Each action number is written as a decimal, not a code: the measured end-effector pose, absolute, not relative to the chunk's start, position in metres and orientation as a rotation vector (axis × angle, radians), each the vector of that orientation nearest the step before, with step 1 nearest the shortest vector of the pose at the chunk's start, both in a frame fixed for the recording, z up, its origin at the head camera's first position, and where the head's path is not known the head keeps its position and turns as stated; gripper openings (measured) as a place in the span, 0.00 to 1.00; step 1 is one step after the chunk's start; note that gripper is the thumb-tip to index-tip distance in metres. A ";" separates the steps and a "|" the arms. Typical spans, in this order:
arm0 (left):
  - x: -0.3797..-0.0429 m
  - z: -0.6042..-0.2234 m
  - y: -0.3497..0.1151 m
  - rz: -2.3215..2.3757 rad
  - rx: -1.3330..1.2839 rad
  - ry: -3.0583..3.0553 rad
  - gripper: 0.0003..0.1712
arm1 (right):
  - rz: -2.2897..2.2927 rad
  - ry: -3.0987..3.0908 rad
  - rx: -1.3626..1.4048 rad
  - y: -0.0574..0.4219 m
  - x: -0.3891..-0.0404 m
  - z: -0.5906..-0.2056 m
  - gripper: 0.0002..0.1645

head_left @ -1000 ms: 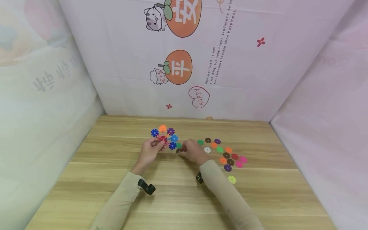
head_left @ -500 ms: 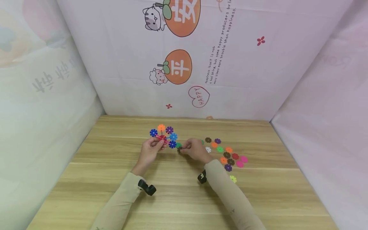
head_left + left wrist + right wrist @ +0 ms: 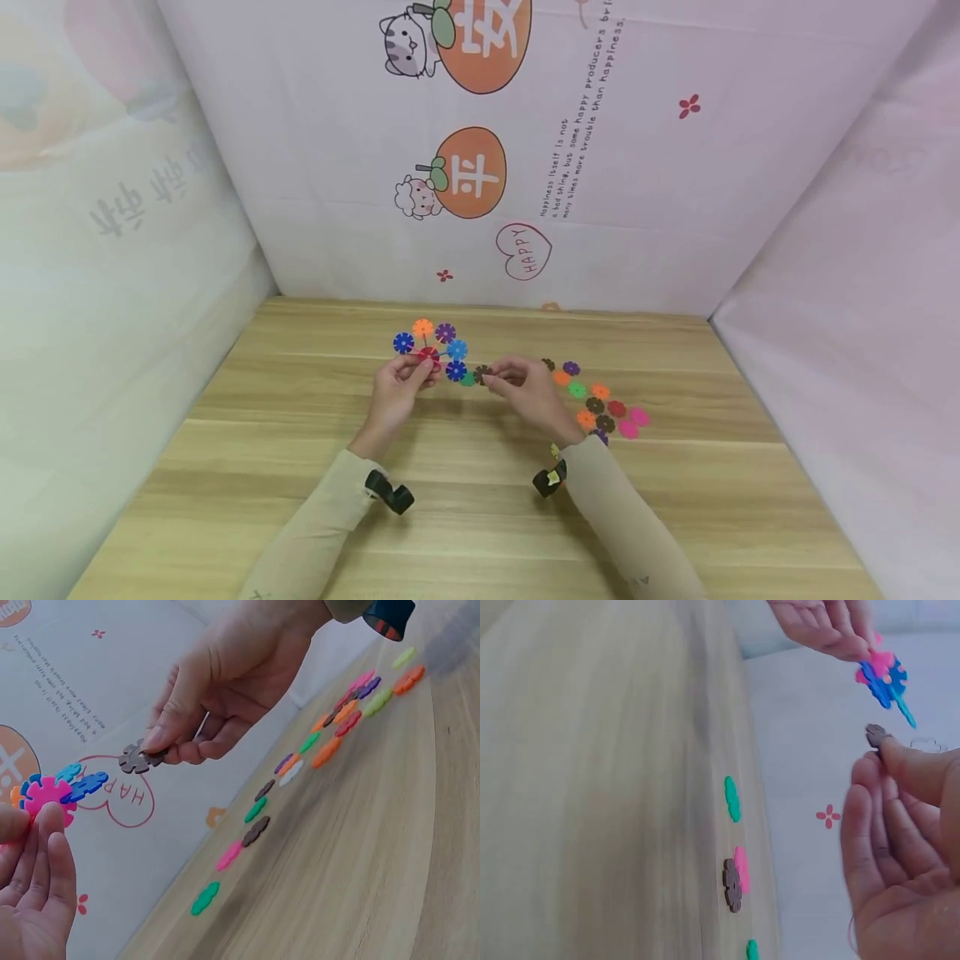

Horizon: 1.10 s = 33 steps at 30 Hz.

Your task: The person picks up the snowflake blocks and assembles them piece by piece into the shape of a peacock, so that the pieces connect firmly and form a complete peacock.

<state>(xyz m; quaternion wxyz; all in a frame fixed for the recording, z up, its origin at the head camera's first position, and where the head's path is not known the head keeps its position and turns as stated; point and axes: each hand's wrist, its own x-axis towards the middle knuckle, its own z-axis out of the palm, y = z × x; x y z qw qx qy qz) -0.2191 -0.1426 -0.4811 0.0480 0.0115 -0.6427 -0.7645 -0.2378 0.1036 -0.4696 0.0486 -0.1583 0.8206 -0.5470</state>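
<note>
My left hand [image 3: 397, 396] pinches an assembly of interlocking plastic snowflake discs [image 3: 429, 356], held above the table. In the head view its red middle is ringed by an orange, a purple, a light blue and dark blue discs. The left wrist view shows a pink disc [image 3: 49, 796] of it at my fingertips. My right hand [image 3: 536, 396] pinches a brown snowflake disc [image 3: 135, 758] between thumb and fingers, just right of the assembly and apart from it. A green disc [image 3: 468, 379] shows below, between the hands.
Several loose discs in orange, brown, red, green and pink [image 3: 628, 429] lie on the wooden table [image 3: 465, 517], right of my right hand. In the right wrist view a brown disc [image 3: 732, 886] lies against a pink one [image 3: 742, 870]. A printed cloth wall [image 3: 622, 250] stands behind.
My right hand has picked the brown disc up off the table and raised it toward the assembly. My left hand still holds the assembly, nearly in place.
</note>
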 end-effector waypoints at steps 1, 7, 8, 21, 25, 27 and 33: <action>-0.218 -0.480 -0.141 -2.339 0.038 -1.946 0.11 | -1.667 2.534 -0.515 0.103 -0.235 -0.469 0.09; -0.212 -0.474 -0.136 -2.388 0.054 -1.892 0.11 | -1.655 2.730 -0.721 0.101 -0.225 -0.471 0.04; -0.212 -0.474 -0.135 -2.398 0.055 -1.886 0.11 | -1.656 2.751 -0.750 0.101 -0.224 -0.471 0.04; -0.206 -0.469 -0.130 -2.461 0.080 -1.873 0.12 | -1.665 2.831 -0.988 0.098 -0.222 -0.472 0.07; -0.205 -0.470 -0.127 -2.420 0.082 -1.903 0.11 | -1.622 2.912 -1.177 0.097 -0.223 -0.472 0.08; -0.205 -0.471 -0.125 -2.384 0.081 -1.941 0.10 | -1.585 2.945 -1.287 0.097 -0.224 -0.472 0.08; -0.203 -0.480 -0.115 -2.336 0.039 -2.072 0.11 | -1.453 2.984 -1.446 0.093 -0.225 -0.474 0.06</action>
